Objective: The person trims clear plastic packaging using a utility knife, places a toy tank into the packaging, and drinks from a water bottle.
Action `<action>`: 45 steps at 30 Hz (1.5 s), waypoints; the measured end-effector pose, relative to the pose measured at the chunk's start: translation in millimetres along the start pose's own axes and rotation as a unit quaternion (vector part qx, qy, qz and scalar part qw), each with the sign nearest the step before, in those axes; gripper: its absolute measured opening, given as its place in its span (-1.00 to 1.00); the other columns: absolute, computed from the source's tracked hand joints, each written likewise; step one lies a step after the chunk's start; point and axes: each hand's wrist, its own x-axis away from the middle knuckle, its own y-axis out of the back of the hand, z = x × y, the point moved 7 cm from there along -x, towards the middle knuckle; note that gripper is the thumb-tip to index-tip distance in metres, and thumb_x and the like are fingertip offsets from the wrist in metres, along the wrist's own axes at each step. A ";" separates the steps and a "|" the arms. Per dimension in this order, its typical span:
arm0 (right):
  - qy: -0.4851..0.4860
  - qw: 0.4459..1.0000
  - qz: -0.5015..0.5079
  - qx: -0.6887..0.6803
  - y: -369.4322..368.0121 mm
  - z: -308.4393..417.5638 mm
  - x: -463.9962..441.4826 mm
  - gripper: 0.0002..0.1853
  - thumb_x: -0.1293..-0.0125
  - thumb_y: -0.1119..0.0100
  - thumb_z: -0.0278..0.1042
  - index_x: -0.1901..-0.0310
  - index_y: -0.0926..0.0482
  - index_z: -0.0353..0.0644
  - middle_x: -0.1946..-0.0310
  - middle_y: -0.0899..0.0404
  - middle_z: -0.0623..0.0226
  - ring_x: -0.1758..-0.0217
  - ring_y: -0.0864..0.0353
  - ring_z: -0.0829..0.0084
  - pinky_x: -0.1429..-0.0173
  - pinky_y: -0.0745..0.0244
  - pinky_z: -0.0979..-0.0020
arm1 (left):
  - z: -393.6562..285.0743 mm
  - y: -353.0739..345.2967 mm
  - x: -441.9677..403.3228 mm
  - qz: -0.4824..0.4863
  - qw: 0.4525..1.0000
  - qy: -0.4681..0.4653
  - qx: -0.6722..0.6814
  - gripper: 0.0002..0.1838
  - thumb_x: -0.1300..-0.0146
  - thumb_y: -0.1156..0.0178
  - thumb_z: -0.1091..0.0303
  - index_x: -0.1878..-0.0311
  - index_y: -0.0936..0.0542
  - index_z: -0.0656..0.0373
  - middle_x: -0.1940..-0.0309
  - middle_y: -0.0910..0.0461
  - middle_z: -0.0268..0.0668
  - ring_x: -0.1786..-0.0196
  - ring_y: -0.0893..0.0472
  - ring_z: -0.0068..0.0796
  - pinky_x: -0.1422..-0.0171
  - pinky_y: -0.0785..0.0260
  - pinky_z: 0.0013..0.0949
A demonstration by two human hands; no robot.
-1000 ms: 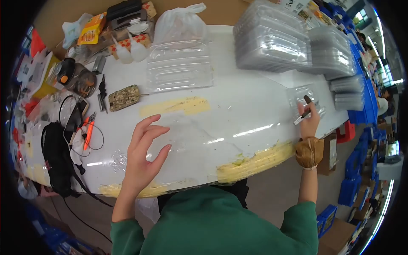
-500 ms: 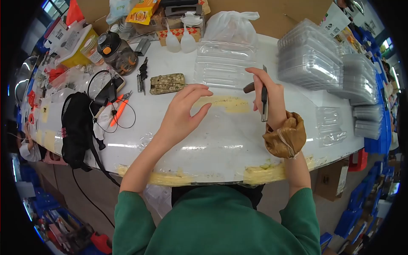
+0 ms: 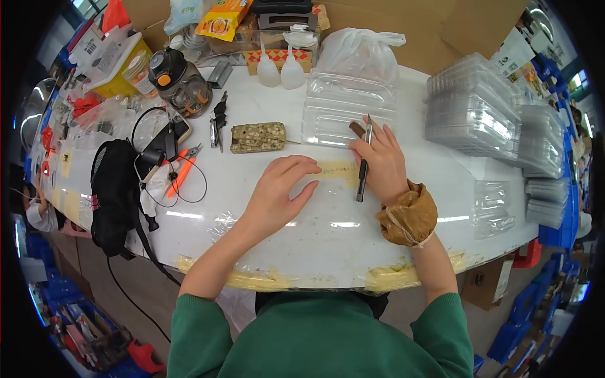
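The white worktable [image 3: 334, 249] bears a clear ridged plastic tray [image 3: 346, 104], near its far middle. The left hand [image 3: 280, 186] is open, thumb parted from its curved fingers, near the camouflage model tank, while the right hand [image 3: 381, 167] grips a slim utility knife. The model tank [image 3: 257, 137] sits left of the tray; the knife [image 3: 362, 179] points away from the person, a small brown piece [image 3: 357, 129] at the right fingers.
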 end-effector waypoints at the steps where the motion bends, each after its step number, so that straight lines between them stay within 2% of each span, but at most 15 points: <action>1: 0.001 1.000 -0.002 0.006 0.5 1.3 -0.5 -0.82 -0.07 -0.24 -0.57 0.30 -0.53 -0.06 0.17 -0.62 0.33 -0.41 -0.37 0.22 -0.45 -0.21 0.07 | 0.8 -1.3 1.1 0.007 1.000 0.003 -0.001 -0.72 -0.12 -0.27 0.53 0.06 -0.61 0.16 0.01 -0.60 -0.33 -0.01 -0.54 -0.33 -0.17 -0.37 -0.34; 5: -0.001 1.000 -0.011 0.024 4.9 4.9 -0.9 -0.82 -0.05 -0.25 -0.57 0.32 -0.54 -0.06 0.22 -0.62 0.36 -0.35 -0.44 0.22 -0.42 -0.26 0.08 | 3.0 -6.3 2.3 0.033 0.999 0.008 -0.006 -0.63 -0.11 -0.29 0.55 -0.04 -0.59 0.18 -0.09 -0.57 -0.27 -0.09 -0.54 -0.31 -0.23 -0.36 -0.29; 10: -0.026 0.999 -0.025 -0.021 14.9 -2.8 -1.3 -0.84 -0.03 -0.29 -0.56 0.38 -0.54 -0.07 0.31 -0.62 0.39 -0.27 -0.50 0.24 -0.29 -0.37 0.18 | -7.3 -15.0 0.5 0.044 0.989 -0.063 -0.123 -0.45 -0.12 -0.30 0.45 -0.23 -0.47 0.14 -0.24 -0.46 -0.23 -0.20 -0.44 -0.23 -0.36 -0.23 -0.17; 14: -0.077 0.986 -0.039 -0.140 22.7 -10.2 -1.1 -0.84 -0.01 -0.36 -0.55 0.46 -0.53 -0.11 0.39 -0.60 0.44 -0.15 -0.58 0.29 -0.06 -0.47 0.32 | 2.3 -26.9 3.0 0.091 0.980 -0.075 -0.162 -0.30 -0.11 -0.34 0.37 -0.36 -0.36 0.14 -0.34 -0.36 -0.19 -0.32 -0.34 -0.20 -0.43 -0.11 -0.09; 19: -0.041 0.977 -0.121 -0.173 39.1 0.5 -5.1 -0.82 0.02 -0.41 -0.53 0.48 -0.54 -0.14 0.44 -0.58 0.46 -0.03 -0.63 0.31 0.12 -0.47 0.43 | 9.6 -23.6 -1.3 0.069 0.974 -0.079 -0.202 -0.28 -0.10 -0.36 0.27 -0.37 -0.38 0.13 -0.36 -0.36 -0.22 -0.33 -0.34 -0.24 -0.45 -0.06 -0.17; 25: -0.032 0.978 -0.114 -0.174 38.3 6.5 -6.3 -0.83 -0.01 -0.41 -0.54 0.46 -0.55 -0.16 0.45 -0.56 0.45 0.10 -0.64 0.35 0.16 -0.45 0.48 | 15.7 -25.0 -3.5 0.073 0.976 -0.054 -0.196 -0.24 -0.10 -0.38 0.16 -0.37 -0.37 0.15 -0.31 -0.39 -0.23 -0.28 -0.36 -0.25 -0.42 -0.05 -0.21; 30: -0.073 0.947 -0.142 -0.277 44.6 2.0 -8.4 -0.83 -0.05 -0.41 -0.55 0.47 -0.54 -0.18 0.46 -0.56 0.42 0.18 -0.60 0.39 0.14 -0.45 0.48 | 12.6 -26.1 -7.7 0.069 0.970 -0.043 -0.229 -0.22 -0.09 -0.39 0.11 -0.38 -0.36 0.16 -0.24 -0.42 -0.22 -0.21 -0.37 -0.26 -0.38 -0.07 -0.22; 34: -0.186 0.891 -0.168 -0.380 39.1 -14.4 -3.5 -0.82 -0.07 -0.40 -0.56 0.48 -0.53 -0.17 0.45 -0.53 0.42 0.20 -0.59 0.40 0.13 -0.45 0.48 | 11.6 -26.9 -6.2 0.051 0.964 -0.060 -0.254 -0.21 -0.10 -0.39 0.10 -0.38 -0.35 0.15 -0.18 -0.44 -0.21 -0.17 -0.38 -0.27 -0.36 -0.07 -0.23; 39: -0.237 0.835 -0.235 -0.438 85.6 -21.6 -7.6 -0.82 -0.02 -0.41 -0.57 0.45 -0.56 -0.15 0.46 -0.49 0.44 0.21 -0.60 0.39 0.10 -0.46 0.48 | 13.3 -31.5 -5.9 0.074 0.955 -0.045 -0.283 -0.23 -0.13 -0.37 0.10 -0.38 -0.36 0.16 -0.23 -0.41 -0.18 -0.18 -0.38 -0.25 -0.37 -0.06 -0.23; 40: -0.236 0.837 -0.235 -0.434 85.5 -24.2 -7.1 -0.82 -0.02 -0.41 -0.57 0.45 -0.56 -0.15 0.46 -0.49 0.44 0.21 -0.60 0.39 0.10 -0.46 0.48 | 12.8 -33.2 -8.3 0.072 0.956 -0.047 -0.280 -0.23 -0.13 -0.37 0.10 -0.38 -0.36 0.16 -0.23 -0.41 -0.18 -0.18 -0.38 -0.25 -0.37 -0.06 -0.23; 42: -0.099 0.921 -0.226 -0.301 85.6 -8.3 -9.2 -0.83 -0.01 -0.40 -0.57 0.44 -0.57 -0.14 0.45 -0.48 0.45 0.17 -0.62 0.37 0.11 -0.48 0.47 | 12.1 -30.5 -8.9 0.046 0.964 -0.055 -0.256 -0.26 -0.16 -0.34 0.10 -0.38 -0.36 0.16 -0.26 -0.39 -0.18 -0.21 -0.37 -0.26 -0.37 -0.08 -0.24; 44: 0.039 0.965 -0.205 -0.156 80.4 14.8 -5.8 -0.84 0.00 -0.39 -0.56 0.42 -0.58 -0.13 0.44 -0.48 0.45 0.14 -0.64 0.35 0.11 -0.49 0.47 | 12.6 -25.3 -6.3 0.024 0.970 -0.062 -0.233 -0.29 -0.20 -0.31 0.09 -0.38 -0.36 0.15 -0.30 -0.36 -0.17 -0.24 -0.36 -0.27 -0.37 -0.10 -0.25; 45: 0.035 0.966 -0.205 -0.154 81.0 16.7 -4.3 -0.84 0.00 -0.39 -0.56 0.42 -0.58 -0.13 0.44 -0.48 0.45 0.14 -0.64 0.35 0.11 -0.49 0.47 | 15.2 -18.2 -4.9 0.007 0.983 -0.037 -0.182 -0.33 -0.25 -0.27 0.12 -0.38 -0.36 0.16 -0.29 -0.38 -0.15 -0.23 -0.39 -0.24 -0.35 -0.16 -0.25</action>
